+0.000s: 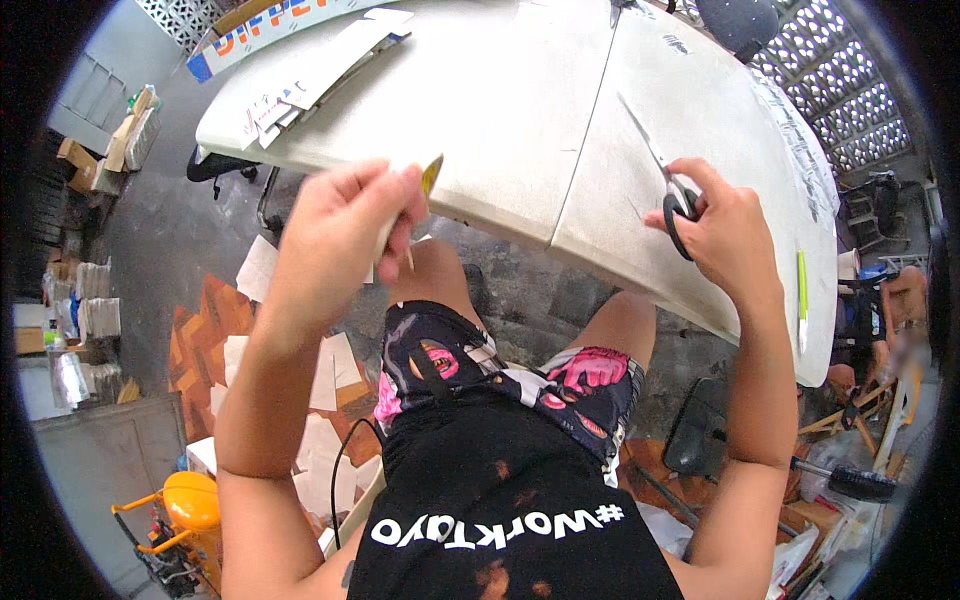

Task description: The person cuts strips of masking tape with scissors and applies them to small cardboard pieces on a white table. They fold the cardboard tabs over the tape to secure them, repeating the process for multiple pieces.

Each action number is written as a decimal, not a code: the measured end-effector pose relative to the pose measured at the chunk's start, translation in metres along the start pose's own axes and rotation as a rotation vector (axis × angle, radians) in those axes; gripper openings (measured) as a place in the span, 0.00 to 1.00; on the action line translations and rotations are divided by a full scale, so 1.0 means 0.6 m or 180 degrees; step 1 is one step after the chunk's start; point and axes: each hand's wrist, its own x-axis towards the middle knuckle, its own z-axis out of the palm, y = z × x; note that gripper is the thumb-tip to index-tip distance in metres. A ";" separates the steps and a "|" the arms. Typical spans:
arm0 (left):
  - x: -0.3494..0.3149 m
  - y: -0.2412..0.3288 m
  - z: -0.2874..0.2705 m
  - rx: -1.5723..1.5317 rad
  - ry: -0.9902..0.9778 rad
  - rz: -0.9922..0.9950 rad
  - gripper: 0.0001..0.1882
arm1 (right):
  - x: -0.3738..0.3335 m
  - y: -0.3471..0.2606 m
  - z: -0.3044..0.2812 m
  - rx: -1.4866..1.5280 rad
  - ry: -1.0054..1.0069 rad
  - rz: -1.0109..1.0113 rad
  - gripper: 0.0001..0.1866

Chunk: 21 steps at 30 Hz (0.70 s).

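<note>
My left hand point(355, 225) is closed in a pinch above the table's near edge. From its fingers juts a small, thin, yellow-and-dark piece point(432, 174), its kind unclear, and most of it is hidden by the hand. To the right, my right hand point(728, 225) grips a pair of scissors point(681, 212) by its black handles, with the fingers around the loops. One long metal blade points away toward the far side of the table. The scissors hang over the white table point(500, 110), apart from the left hand.
Printed white sheets point(300, 95) lie at the table's far left, beside a long printed box point(290, 35). A slim yellow-green tool point(802, 300) rests near the right edge. Paper scraps point(335, 372) litter the floor at left, near a yellow machine point(190, 502). A person point(905, 300) is at far right.
</note>
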 end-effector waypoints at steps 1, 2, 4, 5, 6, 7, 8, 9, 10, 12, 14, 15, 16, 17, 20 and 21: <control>-0.009 -0.011 -0.005 -0.0073 0.0016 -0.0116 0.18 | -0.006 0.000 -0.002 0.0116 -0.0079 -0.0062 0.30; -0.021 -0.028 -0.006 -0.0192 0.0037 -0.0262 0.18 | -0.011 -0.006 0.003 0.0280 0.0023 -0.0211 0.30; -0.028 -0.056 -0.001 -0.0383 0.0018 -0.0261 0.18 | -0.015 -0.042 0.029 0.0712 0.0190 -0.0582 0.28; -0.026 -0.063 -0.001 -0.0471 0.0000 -0.0226 0.18 | -0.012 -0.056 0.040 0.0991 0.0277 -0.0546 0.25; -0.025 -0.066 -0.004 -0.0463 0.0024 -0.0219 0.18 | -0.004 -0.069 0.056 0.1121 0.0332 -0.0692 0.24; -0.023 -0.068 -0.004 -0.0485 0.0028 -0.0193 0.18 | 0.010 -0.078 0.071 0.1212 0.0401 -0.0833 0.22; -0.022 -0.070 -0.003 -0.0495 0.0033 -0.0169 0.18 | 0.025 -0.089 0.085 0.1315 0.0471 -0.0974 0.21; -0.020 -0.074 -0.003 -0.0602 0.0008 -0.0069 0.17 | 0.038 -0.104 0.096 0.1458 0.0510 -0.1159 0.19; -0.021 -0.071 -0.004 -0.0535 0.0030 -0.0091 0.17 | 0.050 -0.123 0.109 0.1619 0.0541 -0.1345 0.18; -0.023 -0.067 -0.005 -0.0390 0.0078 -0.0126 0.17 | 0.069 -0.159 0.123 0.1760 0.0245 -0.1374 0.20; -0.023 -0.074 -0.009 -0.0477 0.0051 -0.0133 0.17 | 0.085 -0.183 0.157 0.1380 0.0585 -0.1751 0.25; -0.021 -0.078 -0.010 -0.0529 0.0028 -0.0132 0.17 | 0.090 -0.191 0.161 0.1338 0.0503 -0.1691 0.26; -0.021 -0.079 -0.010 -0.0541 0.0024 -0.0158 0.17 | 0.094 -0.199 0.163 0.1291 0.0407 -0.1639 0.28; -0.021 -0.081 -0.008 -0.0554 0.0022 -0.0184 0.17 | 0.098 -0.205 0.165 0.1244 0.0310 -0.1588 0.29; -0.018 -0.088 -0.007 -0.0681 -0.0025 -0.0090 0.17 | 0.117 -0.206 0.186 0.0862 0.0790 -0.1700 0.32; -0.017 -0.091 -0.006 -0.0738 -0.0047 -0.0030 0.17 | 0.121 -0.205 0.189 0.0886 0.0721 -0.1578 0.32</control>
